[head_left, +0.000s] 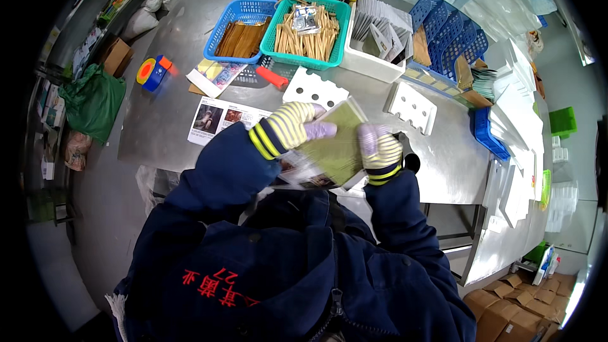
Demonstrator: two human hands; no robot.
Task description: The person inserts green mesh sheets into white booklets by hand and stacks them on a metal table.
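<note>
**Both gloved hands grip a flat green packet**

The left hand and right hand, both in striped yellow knit gloves with pale lilac fingertips, are closed on opposite edges of a flat olive-green packet, thin and rectangular, held tilted above the near edge of the steel table. Both forearms in dark blue sleeves bend inward. Beyond lie two white foam trays with round holes, then a teal basket of tan sticks and a blue basket.
</note>
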